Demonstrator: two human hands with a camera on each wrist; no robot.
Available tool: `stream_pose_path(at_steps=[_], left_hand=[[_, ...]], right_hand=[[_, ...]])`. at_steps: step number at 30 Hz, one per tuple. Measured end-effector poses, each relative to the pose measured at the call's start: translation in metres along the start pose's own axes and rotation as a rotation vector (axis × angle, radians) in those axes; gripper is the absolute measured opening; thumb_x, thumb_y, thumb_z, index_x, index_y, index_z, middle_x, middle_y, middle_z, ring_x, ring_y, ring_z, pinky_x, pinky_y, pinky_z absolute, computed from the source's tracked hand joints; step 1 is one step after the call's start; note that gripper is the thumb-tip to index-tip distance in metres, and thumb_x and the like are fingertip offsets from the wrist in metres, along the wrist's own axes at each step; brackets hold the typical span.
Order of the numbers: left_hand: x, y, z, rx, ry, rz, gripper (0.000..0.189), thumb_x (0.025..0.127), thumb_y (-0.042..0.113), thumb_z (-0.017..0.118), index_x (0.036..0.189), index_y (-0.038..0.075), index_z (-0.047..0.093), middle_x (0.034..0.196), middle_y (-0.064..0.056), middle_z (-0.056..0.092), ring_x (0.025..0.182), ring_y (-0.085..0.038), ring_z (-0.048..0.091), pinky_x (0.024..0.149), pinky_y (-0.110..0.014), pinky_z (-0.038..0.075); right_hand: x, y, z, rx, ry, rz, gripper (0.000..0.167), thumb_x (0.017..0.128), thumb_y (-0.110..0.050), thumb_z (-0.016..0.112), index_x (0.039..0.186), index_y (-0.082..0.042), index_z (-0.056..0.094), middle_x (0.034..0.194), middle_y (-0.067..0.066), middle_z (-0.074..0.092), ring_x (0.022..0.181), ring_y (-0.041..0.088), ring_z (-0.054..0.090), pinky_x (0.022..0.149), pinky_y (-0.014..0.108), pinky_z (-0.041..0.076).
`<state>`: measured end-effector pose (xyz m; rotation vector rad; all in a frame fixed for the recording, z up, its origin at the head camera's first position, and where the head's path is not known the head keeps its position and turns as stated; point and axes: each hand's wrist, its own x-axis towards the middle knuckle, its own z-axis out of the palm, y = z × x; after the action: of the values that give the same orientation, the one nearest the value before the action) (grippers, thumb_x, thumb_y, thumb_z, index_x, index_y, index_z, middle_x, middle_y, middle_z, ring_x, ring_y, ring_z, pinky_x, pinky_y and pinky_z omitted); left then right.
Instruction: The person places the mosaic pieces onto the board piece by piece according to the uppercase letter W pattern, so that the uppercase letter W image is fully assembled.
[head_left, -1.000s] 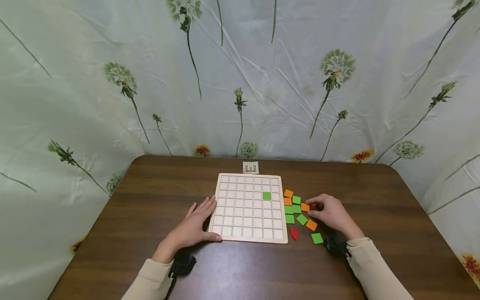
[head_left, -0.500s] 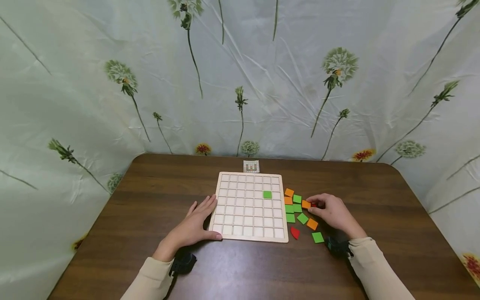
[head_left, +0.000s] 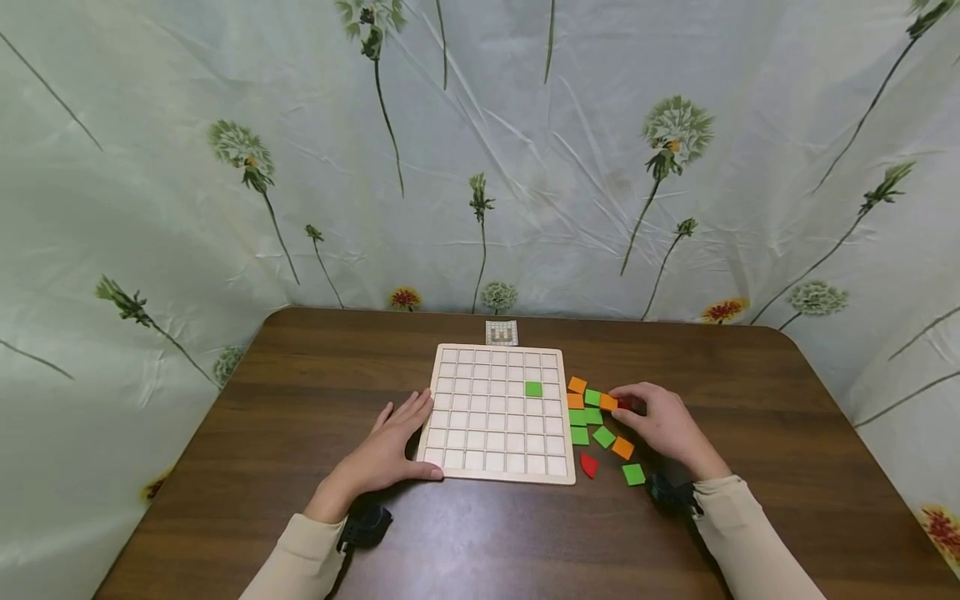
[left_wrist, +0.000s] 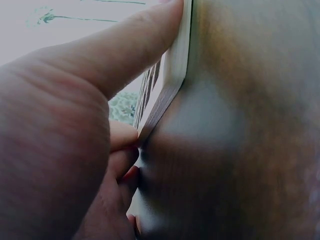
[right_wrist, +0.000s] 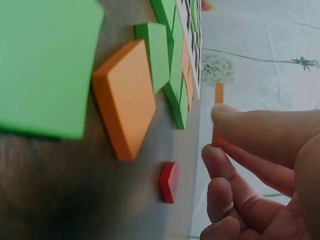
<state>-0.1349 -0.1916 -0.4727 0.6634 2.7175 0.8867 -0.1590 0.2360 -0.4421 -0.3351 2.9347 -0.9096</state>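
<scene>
In the head view, my left hand (head_left: 387, 450) rests at the left side of a pale wooden grid board (head_left: 498, 480), fingers stretched along its edge and thumb at the near left corner. The left wrist view shows that thumb against the board's rim (left_wrist: 167, 90). My right hand (head_left: 663, 423) pinches an orange square tile (head_left: 608, 402) between thumb and fingers. In the right wrist view this orange tile (right_wrist: 219, 92) stands on edge in the pinch, raised off the table. One green tile (head_left: 533, 389) sits in a cell at the board's upper right.
Right of the board lie several loose green tiles (head_left: 580, 436) and orange tiles (head_left: 622, 447). A red rounded piece (head_left: 588, 465) lies nearer, and another red piece (right_wrist: 169, 182) is below the right hand. A small pattern card (head_left: 501, 333) lies behind the board.
My right hand has lifted the orange tile slightly, with a small shift toward the far side. My left hand and the board have stayed in place.
</scene>
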Motion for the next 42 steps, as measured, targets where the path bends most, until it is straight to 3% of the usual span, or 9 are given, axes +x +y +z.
stream_pose_path(at_steps=[9,16,22,27,36,42], left_hand=[[0.000,0.000,-0.001,0.007,0.001,0.003,0.112,0.079,0.055,0.080,0.158,-0.001,0.025,0.166,-0.015,0.018,0.154,-0.033,0.011,0.119,-0.061,0.002],[0.001,0.000,0.000,0.001,-0.009,0.001,0.111,0.079,0.056,0.080,0.158,0.000,0.024,0.166,-0.014,0.017,0.154,-0.032,0.010,0.119,-0.061,0.001],[0.001,-0.001,0.001,0.004,-0.004,0.005,0.111,0.079,0.055,0.080,0.158,-0.001,0.025,0.166,-0.014,0.017,0.154,-0.032,0.010,0.119,-0.061,0.001],[0.000,-0.001,0.000,0.000,0.000,0.003,0.111,0.079,0.054,0.081,0.158,-0.001,0.025,0.166,-0.014,0.017,0.154,-0.032,0.010,0.119,-0.061,0.001],[0.000,-0.002,0.000,-0.007,0.005,-0.005,0.112,0.078,0.056,0.080,0.158,0.000,0.025,0.166,-0.013,0.018,0.154,-0.032,0.011,0.119,-0.061,0.001],[0.000,-0.001,0.001,-0.006,0.000,-0.007,0.112,0.078,0.055,0.081,0.158,0.000,0.025,0.166,-0.013,0.018,0.154,-0.032,0.010,0.119,-0.061,0.001]], right_hand=[[0.006,-0.012,0.008,0.012,0.057,-0.024,0.027,0.093,-0.012,0.071,0.118,-0.001,0.072,0.114,0.020,0.067,0.092,0.030,0.059,0.082,0.051,0.052],[0.011,-0.020,0.017,0.040,0.055,-0.051,0.027,0.093,-0.013,0.071,0.119,-0.002,0.072,0.109,0.015,0.067,0.083,0.024,0.055,0.069,0.038,0.047],[0.015,-0.031,0.024,0.051,0.038,-0.059,0.028,0.094,-0.013,0.071,0.120,-0.003,0.072,0.118,0.016,0.068,0.093,0.027,0.059,0.079,0.045,0.050],[0.020,-0.038,0.030,0.053,0.015,-0.065,0.027,0.093,-0.013,0.072,0.119,-0.004,0.073,0.118,0.015,0.068,0.093,0.026,0.058,0.078,0.042,0.049],[0.023,-0.049,0.039,0.067,-0.004,-0.101,0.029,0.092,-0.015,0.074,0.120,-0.008,0.074,0.114,0.009,0.068,0.099,0.027,0.057,0.085,0.045,0.047],[0.025,-0.054,0.044,0.073,-0.002,-0.126,0.024,0.091,-0.014,0.074,0.115,-0.009,0.076,0.100,0.003,0.069,0.091,0.025,0.055,0.081,0.041,0.046]])
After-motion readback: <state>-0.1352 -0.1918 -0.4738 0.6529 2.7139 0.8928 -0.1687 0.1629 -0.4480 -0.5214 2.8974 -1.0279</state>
